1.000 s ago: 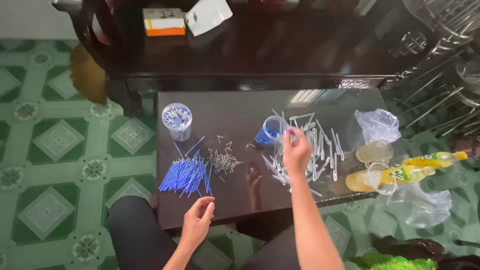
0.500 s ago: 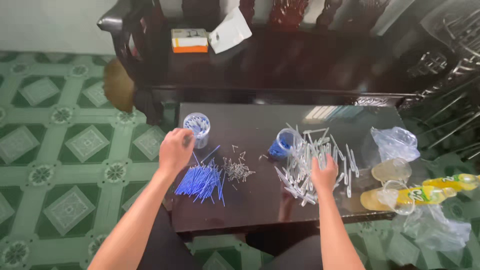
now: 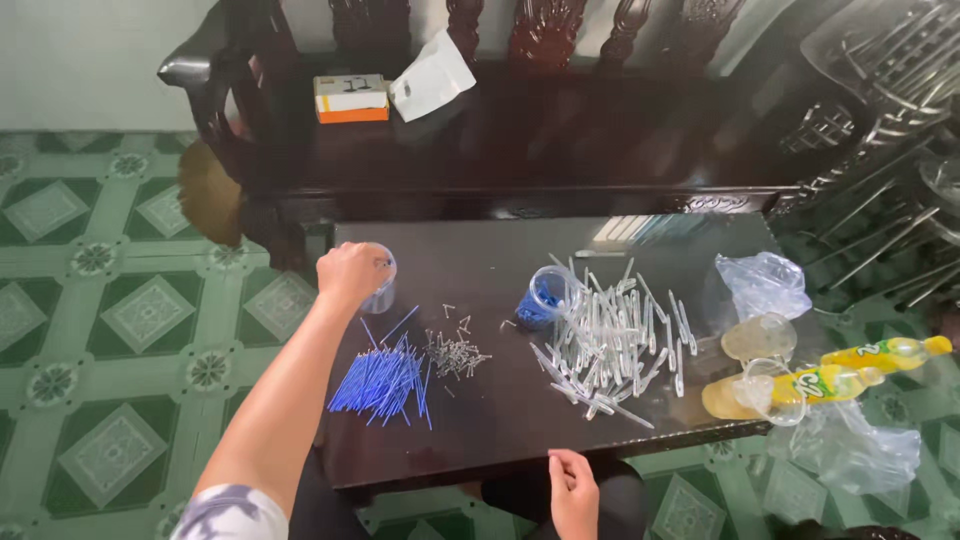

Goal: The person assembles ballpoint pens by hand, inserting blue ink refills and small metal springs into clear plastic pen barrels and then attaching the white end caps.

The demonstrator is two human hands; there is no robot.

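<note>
view from above a dark table (image 3: 520, 440). the left hand (image 3: 350, 272) reaches forward, fingers curled around the top of a small clear plastic cup (image 3: 380, 292) near the table's far left edge. the right hand (image 3: 574, 490) rests loosely curled at the near edge, holding nothing. between them lie blue sticks (image 3: 385, 380), small metal pieces (image 3: 455, 352) and clear tubes (image 3: 612, 335).

Green patterned floor tiles (image 3: 110, 320) surround a dark carved wooden bench (image 3: 520, 130) and low table (image 3: 500, 250).

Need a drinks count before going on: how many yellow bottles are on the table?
2: both lie at the table's right edge, one yellow bottle farther right, the other nearer, beside a clear cup.
</note>
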